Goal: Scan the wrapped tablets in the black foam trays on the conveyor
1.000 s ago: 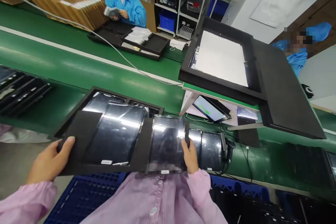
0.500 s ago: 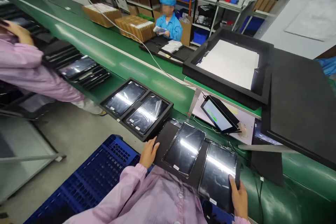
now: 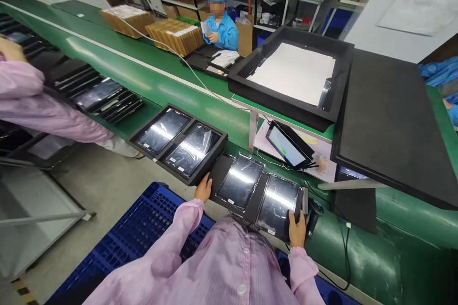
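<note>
I hold a black foam tray (image 3: pixel 221 173) by its two ends, low against the green bench. Two glossy tablets lie in it, one on the left (image 3: pixel 240 181) and one on the right (image 3: pixel 277 204). My left hand (image 3: pixel 203 189) is closed on the tray's left end. Gripping the right end is my right hand (image 3: pixel 296 229), fingers curled over the rim. A second black tray (image 3: pixel 143 125) with two wrapped tablets lies just to the left, touching or nearly touching mine.
A blue plastic crate (image 3: pixel 139 233) stands on the floor below. On a raised shelf ahead sit a big black tray with white sheets (image 3: pixel 290 74) and a dark lid (image 3: pixel 390 119); a lit tablet (image 3: pixel 286 144) leans underneath. A person's pink sleeve (image 3: pixel 46 109) reaches in at left; another person in blue (image 3: pixel 220 26) works opposite.
My view swung left and rose. The tray in my hands moved forward and down onto the bench edge beside the other tray, and my right hand slid up its right end.
</note>
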Action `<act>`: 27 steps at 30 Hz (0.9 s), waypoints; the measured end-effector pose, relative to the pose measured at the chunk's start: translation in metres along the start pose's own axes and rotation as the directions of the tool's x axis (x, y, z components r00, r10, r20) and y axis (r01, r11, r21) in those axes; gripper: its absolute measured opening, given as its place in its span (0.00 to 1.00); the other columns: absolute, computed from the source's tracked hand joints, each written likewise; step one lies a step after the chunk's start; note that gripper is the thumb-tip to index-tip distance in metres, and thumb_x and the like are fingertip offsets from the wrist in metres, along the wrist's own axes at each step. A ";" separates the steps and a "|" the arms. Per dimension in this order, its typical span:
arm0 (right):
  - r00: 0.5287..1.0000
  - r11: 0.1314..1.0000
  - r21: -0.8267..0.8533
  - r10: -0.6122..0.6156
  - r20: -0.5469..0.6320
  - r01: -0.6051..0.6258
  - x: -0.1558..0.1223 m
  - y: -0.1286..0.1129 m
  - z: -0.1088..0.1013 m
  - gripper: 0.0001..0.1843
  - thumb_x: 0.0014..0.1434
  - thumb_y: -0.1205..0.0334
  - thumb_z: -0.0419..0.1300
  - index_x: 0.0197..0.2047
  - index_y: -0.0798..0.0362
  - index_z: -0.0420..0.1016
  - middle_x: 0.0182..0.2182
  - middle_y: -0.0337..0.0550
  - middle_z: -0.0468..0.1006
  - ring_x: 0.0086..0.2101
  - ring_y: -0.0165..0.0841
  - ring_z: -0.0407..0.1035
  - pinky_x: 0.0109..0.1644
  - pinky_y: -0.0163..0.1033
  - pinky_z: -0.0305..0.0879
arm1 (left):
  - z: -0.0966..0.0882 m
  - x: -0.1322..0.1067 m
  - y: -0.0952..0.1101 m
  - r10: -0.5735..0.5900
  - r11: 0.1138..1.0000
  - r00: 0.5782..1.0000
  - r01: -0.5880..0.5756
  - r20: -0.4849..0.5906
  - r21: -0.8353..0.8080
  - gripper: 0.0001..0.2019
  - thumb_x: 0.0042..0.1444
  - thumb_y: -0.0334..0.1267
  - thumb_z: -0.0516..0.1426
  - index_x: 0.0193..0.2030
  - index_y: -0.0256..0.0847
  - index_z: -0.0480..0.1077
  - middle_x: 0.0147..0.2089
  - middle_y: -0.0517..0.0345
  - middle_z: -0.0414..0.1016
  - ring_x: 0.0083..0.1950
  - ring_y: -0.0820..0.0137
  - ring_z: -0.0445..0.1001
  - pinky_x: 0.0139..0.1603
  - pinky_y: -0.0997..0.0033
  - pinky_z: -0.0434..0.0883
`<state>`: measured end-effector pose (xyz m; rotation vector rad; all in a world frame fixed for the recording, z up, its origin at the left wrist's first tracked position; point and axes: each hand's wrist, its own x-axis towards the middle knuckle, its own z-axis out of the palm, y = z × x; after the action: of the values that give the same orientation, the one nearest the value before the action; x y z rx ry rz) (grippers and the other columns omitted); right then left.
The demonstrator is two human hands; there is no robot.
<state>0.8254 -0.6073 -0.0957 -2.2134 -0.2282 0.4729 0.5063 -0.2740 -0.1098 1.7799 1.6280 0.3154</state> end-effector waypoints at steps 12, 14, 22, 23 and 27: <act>0.895 0.924 -0.006 -0.370 0.248 0.383 0.045 -0.152 0.108 0.38 0.60 0.41 0.59 0.64 0.60 0.70 0.66 0.63 0.67 0.67 0.52 0.58 0.72 0.55 0.52 | 0.012 -0.046 0.011 0.303 0.953 0.952 -0.303 0.033 -0.006 0.26 0.68 0.43 0.51 0.70 0.38 0.66 0.78 0.43 0.59 0.80 0.53 0.53 0.81 0.47 0.52; 0.899 0.944 -0.004 -0.314 0.304 0.331 0.072 -0.175 0.138 0.34 0.58 0.43 0.64 0.58 0.60 0.74 0.59 0.66 0.74 0.62 0.58 0.64 0.68 0.61 0.56 | 0.018 -0.063 0.014 0.359 0.933 0.930 -0.358 0.077 -0.018 0.26 0.68 0.45 0.52 0.69 0.39 0.68 0.75 0.43 0.64 0.79 0.52 0.57 0.79 0.45 0.55; 0.844 0.979 0.153 -0.197 0.499 0.138 0.074 -0.187 0.155 0.23 0.69 0.41 0.63 0.48 0.55 0.76 0.34 0.41 0.77 0.32 0.36 0.73 0.36 0.41 0.72 | 0.010 -0.063 -0.001 0.326 0.944 0.944 -0.323 0.048 -0.066 0.27 0.70 0.50 0.51 0.70 0.40 0.67 0.73 0.42 0.67 0.76 0.52 0.61 0.78 0.44 0.57; 0.833 0.978 0.171 -0.195 0.518 0.123 0.066 -0.186 0.160 0.23 0.69 0.41 0.62 0.48 0.55 0.75 0.33 0.40 0.76 0.30 0.35 0.72 0.32 0.39 0.71 | 0.007 -0.061 -0.007 0.286 0.956 0.958 -0.285 0.018 -0.068 0.28 0.71 0.51 0.50 0.71 0.38 0.66 0.75 0.39 0.64 0.77 0.51 0.59 0.79 0.42 0.56; 0.817 0.974 0.196 -0.201 0.540 0.110 0.037 -0.195 0.199 0.21 0.70 0.42 0.63 0.45 0.55 0.75 0.29 0.36 0.73 0.25 0.32 0.68 0.28 0.35 0.66 | 0.001 -0.054 -0.028 0.157 0.982 0.987 -0.160 -0.040 -0.097 0.30 0.72 0.53 0.45 0.73 0.36 0.62 0.74 0.35 0.62 0.77 0.51 0.60 0.77 0.42 0.59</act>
<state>0.7773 -0.3315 -0.0691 -1.8339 -0.6564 1.0080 0.4755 -0.3258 -0.1136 1.8398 1.4689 0.4927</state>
